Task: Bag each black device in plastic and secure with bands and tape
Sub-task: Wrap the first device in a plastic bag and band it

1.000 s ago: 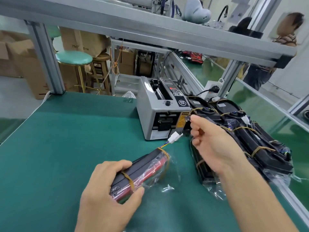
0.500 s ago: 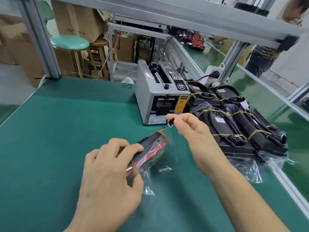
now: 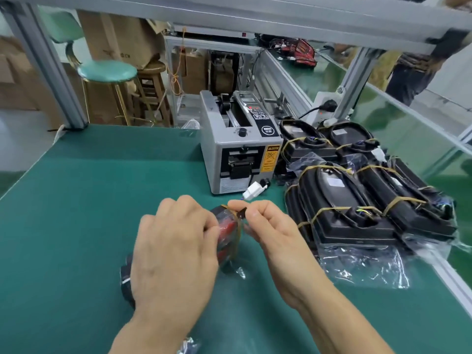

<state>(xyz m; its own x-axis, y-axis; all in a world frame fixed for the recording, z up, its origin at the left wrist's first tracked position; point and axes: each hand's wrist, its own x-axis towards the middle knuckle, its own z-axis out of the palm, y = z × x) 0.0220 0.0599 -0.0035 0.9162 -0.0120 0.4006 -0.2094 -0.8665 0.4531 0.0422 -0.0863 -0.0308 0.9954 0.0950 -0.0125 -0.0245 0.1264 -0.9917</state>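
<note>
I have one black device (image 3: 227, 235) in work at the middle of the green mat (image 3: 89, 200), lying between my two hands and already inside its clear plastic bag (image 3: 233, 270). My left hand (image 3: 173, 254) covers most of it, fingers curled down over its body to hold it steady. My right hand (image 3: 265, 226) is at the far end, thumb and forefinger closed in a narrow pinch on what looks like a small dark piece of tape (image 3: 242, 213) or the rubber band (image 3: 236, 242) there; I cannot tell which from this view. That band is looped round the bagged end, and the white plug (image 3: 252, 192) on its wires sticks out past it toward the tape machine (image 3: 237, 152).

As for progress, I judge this piece is bagged and at least partly banded, with the taping step either in hand or next. A second band nearer my wrist is hidden under the left hand, so I cannot say it is on.

To my right lies a pile of finished devices (image 3: 357, 200), each in plastic with yellow bands across it, stacked close together near the table's edge. So a good share of the batch looks done. I see no unbagged devices waiting on the mat, though another scrap of plastic (image 3: 189, 347) shows near my left forearm. How many remain I cannot judge from here
</note>
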